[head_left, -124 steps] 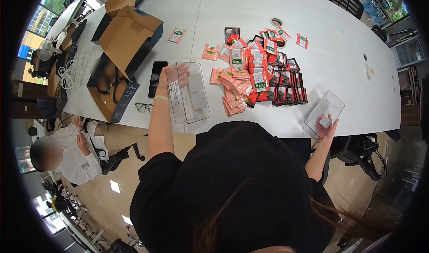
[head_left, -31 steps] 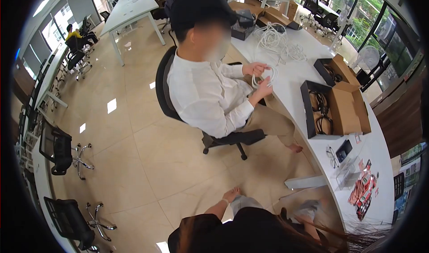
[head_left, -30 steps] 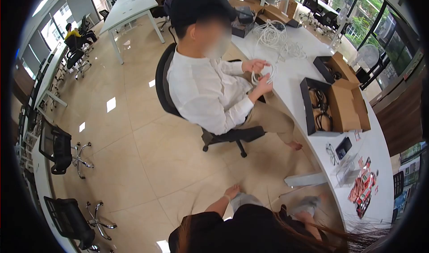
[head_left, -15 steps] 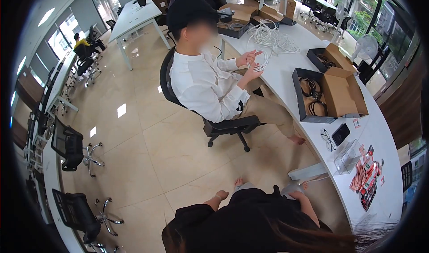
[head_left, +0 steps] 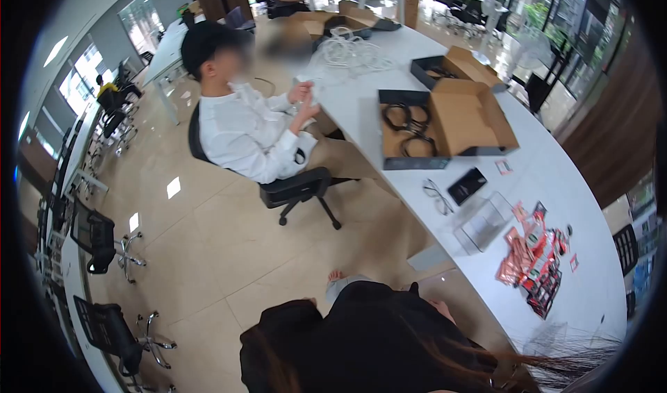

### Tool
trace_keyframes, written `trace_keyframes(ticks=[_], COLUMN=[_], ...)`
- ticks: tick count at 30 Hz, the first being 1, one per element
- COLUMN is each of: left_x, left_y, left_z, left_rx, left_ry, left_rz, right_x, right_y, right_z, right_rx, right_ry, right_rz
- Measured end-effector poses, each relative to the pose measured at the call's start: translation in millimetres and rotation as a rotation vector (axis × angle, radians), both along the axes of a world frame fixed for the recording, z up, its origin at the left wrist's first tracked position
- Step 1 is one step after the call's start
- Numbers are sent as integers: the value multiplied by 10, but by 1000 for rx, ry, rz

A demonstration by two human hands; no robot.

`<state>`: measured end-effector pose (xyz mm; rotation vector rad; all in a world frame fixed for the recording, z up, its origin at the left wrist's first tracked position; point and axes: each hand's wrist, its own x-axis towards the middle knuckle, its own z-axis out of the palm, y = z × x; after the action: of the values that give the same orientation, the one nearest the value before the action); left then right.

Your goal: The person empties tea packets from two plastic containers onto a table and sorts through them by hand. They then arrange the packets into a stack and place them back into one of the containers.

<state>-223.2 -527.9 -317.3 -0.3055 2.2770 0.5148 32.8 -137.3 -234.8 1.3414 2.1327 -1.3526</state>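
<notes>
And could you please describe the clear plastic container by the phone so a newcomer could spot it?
Look at the curved white table, then find the heap of red and pink packets on it. The clear plastic container is between that heap and the black phone; its see-through, boxy walls set it apart from both.

Left hand (head_left: 312,300): all but a sliver hidden by the black shirt (head_left: 368,337).
Right hand (head_left: 440,310): partly covered, grip indistinct.
Sachets (head_left: 533,257): print too small to read.
Lower clear box (head_left: 545,339): blurred behind strands of hair (head_left: 580,357).
Far carton (head_left: 288,40): smeared by blur.
</notes>
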Motion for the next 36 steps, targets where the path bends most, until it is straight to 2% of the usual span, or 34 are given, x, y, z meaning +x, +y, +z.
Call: trace_keyframes(ticks=[1, 3, 4, 5, 6, 7, 8, 9, 11, 13, 14, 15, 16, 17, 18, 19, 20, 21, 23, 24, 27, 29, 32, 35, 36], left_x=[81, 93, 14, 21, 64, 92, 149, 250, 449, 601, 593, 572, 565, 573, 570, 559, 580, 612, 715, 784, 919, 1035, 1228, 1454, 1527], left_y=[387, 1099, 1510, 1934, 2305, 2604, 2852, 3025, 3232, 3377, 3469, 3597, 3724, 3826, 3925, 4016, 4090, 4164, 4207, 4206, 4333, 4446, 4585, 4668, 4684], left_z=[290, 205, 365, 597, 1098, 1175, 1529, 1856, 1878, 1930, 1944, 1958, 1970, 2009, 2058, 2104, 2100, 2095, 2028, 1967, 1818, 1800, 1870, 1952, 1967], left_rx=[-10, 253, 447, 478, 665, 810, 886, 954, 1130, 1147, 1145, 1241, 1341, 1349, 1360, 1362, 1357, 1292, 1216, 1188, 1135, 1089, 1080, 1008, 1007], left_ry=[63, 277, 279, 322, 267, 187, 157, 121, 288, 228, 220, 308, 401, 397, 518, 644, 644, 556, 460, 517, 597, 618, 674, 627, 623], left_rz=[-46, -113, -253, -297, -288, -323, -452, -581, -910, -1244, -1256, -1392, -1521, -1520, -1568, -1615, -1613, -1663, -1714, -1753, -1795, -1795, -1546, -1433, -1421], right_x=[262, 591, 826, 1014, 1045, 1038, 1002, 968, 831, 577, 454, 340, 204, 85, -12, -120, -184, -207, -161, -117, 83, 244, 406, 564, 634], right_y=[-8, 30, 19, 2, -57, -174, -213, -176, -198, -75, -11, 94, 196, 296, 436, 577, 667, 765, 977, 1059, 1208, 1309, 1364, 1522, 1584], right_z=[124, 462, 433, 448, 658, 876, 1036, 1090, 1191, 1309, 1356, 1408, 1455, 1498, 1555, 1603, 1616, 1547, 1379, 1394, 1319, 1219, 1220, 1306, 1321], right_rx=[-2, 19, 59, 98, 98, 103, 105, 98, 360, 349, 616, 884, 997, 1107, 1110, 1170, 1223, 1218, 1118, 968, 978, 1024, 1057, 912, 937], right_ry=[-6, 54, 91, 127, 125, 207, 287, 280, 363, 340, 359, 368, 379, 389, 386, 311, 235, 240, -72, -75, -83, -96, -62, -48, -11], right_rz=[-27, -221, -262, -296, -306, -465, -624, -628, -637, -639, -499, -344, -329, -306, -304, -252, -199, -196, -129, -151, -282, -237, -144, -114, -84])
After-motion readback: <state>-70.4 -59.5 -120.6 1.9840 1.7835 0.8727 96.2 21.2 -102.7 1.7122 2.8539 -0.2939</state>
